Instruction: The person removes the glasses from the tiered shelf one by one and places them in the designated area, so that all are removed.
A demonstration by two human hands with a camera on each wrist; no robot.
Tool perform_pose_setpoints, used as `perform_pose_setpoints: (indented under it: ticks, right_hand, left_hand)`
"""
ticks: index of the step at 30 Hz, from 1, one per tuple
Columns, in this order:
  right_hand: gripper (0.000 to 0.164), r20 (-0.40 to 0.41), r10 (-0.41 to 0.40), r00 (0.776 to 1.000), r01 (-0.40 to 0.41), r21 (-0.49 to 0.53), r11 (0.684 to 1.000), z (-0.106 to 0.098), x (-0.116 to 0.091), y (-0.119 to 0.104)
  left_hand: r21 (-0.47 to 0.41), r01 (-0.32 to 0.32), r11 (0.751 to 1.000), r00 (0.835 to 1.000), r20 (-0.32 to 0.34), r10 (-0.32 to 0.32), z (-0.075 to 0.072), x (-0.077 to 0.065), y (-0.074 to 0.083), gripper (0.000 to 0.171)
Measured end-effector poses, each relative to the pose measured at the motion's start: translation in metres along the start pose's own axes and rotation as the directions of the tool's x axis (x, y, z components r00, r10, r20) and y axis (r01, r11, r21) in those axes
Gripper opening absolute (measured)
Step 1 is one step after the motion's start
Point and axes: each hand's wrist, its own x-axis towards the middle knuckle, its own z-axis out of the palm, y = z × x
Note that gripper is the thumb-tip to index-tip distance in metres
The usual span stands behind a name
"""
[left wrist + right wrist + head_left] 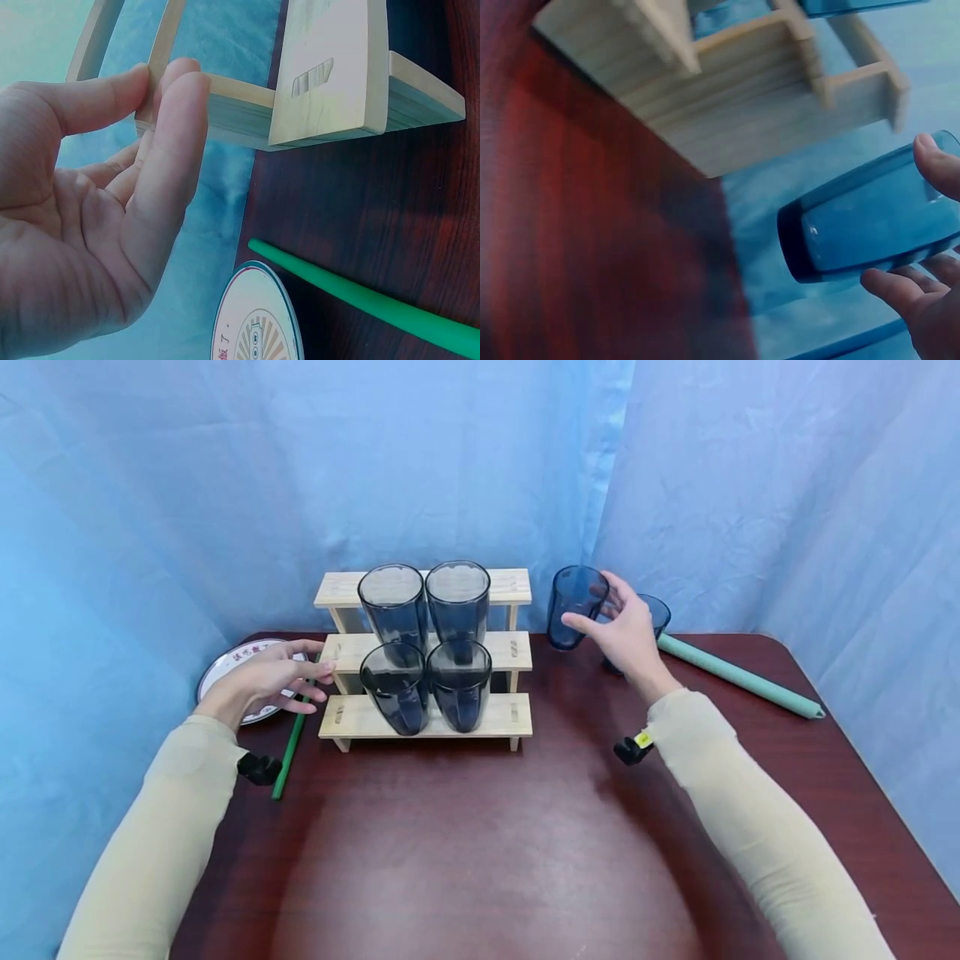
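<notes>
A three-tier wooden rack point(427, 720) stands at the back of the table. Two dark blue glasses, one of them a left glass point(393, 614), are on its middle tier, and two more, including a right glass point(460, 689), on the bottom tier. My left hand point(273, 678) pinches the left end of the middle tier between thumb and fingers, seen closely in the left wrist view. To the right of the rack, my right hand point(628, 631) grips another blue glass point(870, 217) by its side, held off the table. One more glass point(660, 612) is partly hidden behind that hand.
A white plate point(213, 681) with a printed rim and a thin green stick point(288, 760) lie left of the rack. A pale green tube point(742, 677) lies at the back right of the dark red table point(480, 852). Blue curtains point(480, 460) surround the back and sides.
</notes>
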Motion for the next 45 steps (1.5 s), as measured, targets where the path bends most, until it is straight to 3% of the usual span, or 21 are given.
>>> perform_pose_setpoints:
  ticks: [7,20,24,31,45]
  right_hand:
    - [0.098,-0.019,-0.046,0.999,0.045,-0.058,0.997,0.012,-0.008,0.03]
    - [0.099,0.002,-0.019,1.0,0.019,-0.062,0.998,0.016,-0.009,0.052]
    - [0.1,0.01,-0.004,1.0,0.004,-0.039,0.999,0.017,-0.007,0.057]
    - [0.102,0.012,-0.03,0.999,0.031,-0.113,0.993,0.017,-0.003,0.061]
    - [0.099,0.021,-0.045,0.999,0.048,-0.114,0.992,0.016,-0.005,0.063]
  left_hand:
    - [0.0,0.003,1.0,1.0,0.0,-0.003,0.001,0.001,0.0,0.072]
    - [0.0,0.004,1.0,1.0,-0.01,-0.004,0.001,0.002,-0.003,0.067]
    - [0.002,0.006,1.0,1.0,-0.009,-0.006,0.002,0.002,-0.003,0.066]
    - [-0.006,-0.009,1.0,1.0,-0.006,0.009,0.001,0.0,-0.001,0.069]
    - [-0.006,-0.019,1.0,1.0,0.002,0.019,0.001,0.0,-0.001,0.068]
